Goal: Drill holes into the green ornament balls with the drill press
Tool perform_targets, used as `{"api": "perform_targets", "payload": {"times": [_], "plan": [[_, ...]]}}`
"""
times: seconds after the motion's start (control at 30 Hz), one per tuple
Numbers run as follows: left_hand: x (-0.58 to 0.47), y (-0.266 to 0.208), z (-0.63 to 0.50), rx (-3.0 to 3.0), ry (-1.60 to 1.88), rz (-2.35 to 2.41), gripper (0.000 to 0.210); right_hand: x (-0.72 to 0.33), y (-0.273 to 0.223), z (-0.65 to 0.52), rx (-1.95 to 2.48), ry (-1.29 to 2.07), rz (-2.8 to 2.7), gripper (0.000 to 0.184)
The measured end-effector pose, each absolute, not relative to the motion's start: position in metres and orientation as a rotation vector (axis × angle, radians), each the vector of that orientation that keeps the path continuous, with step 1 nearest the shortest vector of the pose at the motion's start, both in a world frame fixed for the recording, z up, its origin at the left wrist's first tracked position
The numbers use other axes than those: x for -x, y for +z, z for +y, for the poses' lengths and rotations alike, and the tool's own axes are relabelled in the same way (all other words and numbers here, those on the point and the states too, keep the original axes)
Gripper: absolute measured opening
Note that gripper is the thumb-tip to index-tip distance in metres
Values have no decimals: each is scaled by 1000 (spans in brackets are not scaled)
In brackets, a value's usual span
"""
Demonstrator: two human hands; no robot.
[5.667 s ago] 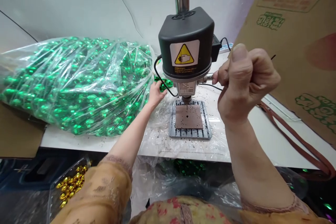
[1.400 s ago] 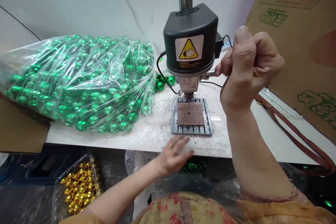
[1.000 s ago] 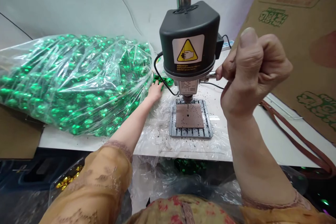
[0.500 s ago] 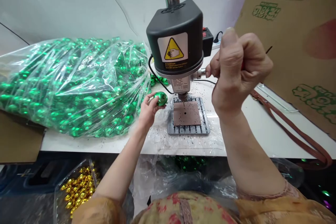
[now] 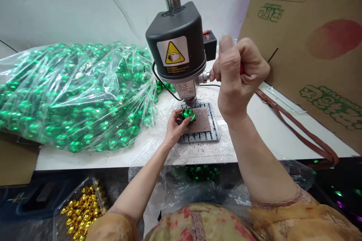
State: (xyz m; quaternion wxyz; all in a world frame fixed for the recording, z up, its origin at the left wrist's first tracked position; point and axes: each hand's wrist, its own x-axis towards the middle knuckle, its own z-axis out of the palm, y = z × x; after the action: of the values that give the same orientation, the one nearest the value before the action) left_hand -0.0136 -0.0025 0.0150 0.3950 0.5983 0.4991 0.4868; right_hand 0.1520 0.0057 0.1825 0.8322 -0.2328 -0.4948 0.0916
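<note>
Between the fingers of my left hand [image 5: 175, 128] is a shiny green faceted ball [image 5: 188, 115], held just beneath the chuck of a small black bench drill press [image 5: 175, 41]. The ball is over a brown board [image 5: 202, 120] that lies on the slotted grey base plate [image 5: 215, 130]; the bit's tip is hidden by the ball. Raised at the right of the drill, my right hand [image 5: 240, 75] is closed round its feed handle, of which a bit of red shows between the fingers.
A big clear plastic bag [image 5: 73, 98] of green balls lies on the white table [image 5: 93, 156] at left. Below it stands a clear bin [image 5: 58, 211] of gold balls [image 5: 82, 211]. On the right are a cardboard box [image 5: 305, 56] and a brown strap [image 5: 299, 130]. Dark shavings surround the base.
My left hand has brought the green ball rightward from beside the base to under the drill chuck. My right hand keeps its grip on the handle. The whole view has shifted slightly.
</note>
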Motion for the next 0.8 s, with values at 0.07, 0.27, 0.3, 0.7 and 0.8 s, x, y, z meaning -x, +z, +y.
{"api": "perform_targets", "payload": {"times": [0.07,0.27,0.3,0.7,0.8], "plan": [[13,15,-2,-1560,1230,1284,49,-152,183,5,503,189,-1055,52],[10,5,-1,-1776,1201,1305,50,-153,183,6,534,181,-1067,54],[9,3,0,-1801,1192,1298,52,-153,183,6,531,178,-1074,54],[5,3,-3,-1829,1175,1237,51,-152,176,1,439,135,-1056,48],[4,4,-4,-1816,1176,1229,50,-151,168,-2,423,84,-1054,48]]}}
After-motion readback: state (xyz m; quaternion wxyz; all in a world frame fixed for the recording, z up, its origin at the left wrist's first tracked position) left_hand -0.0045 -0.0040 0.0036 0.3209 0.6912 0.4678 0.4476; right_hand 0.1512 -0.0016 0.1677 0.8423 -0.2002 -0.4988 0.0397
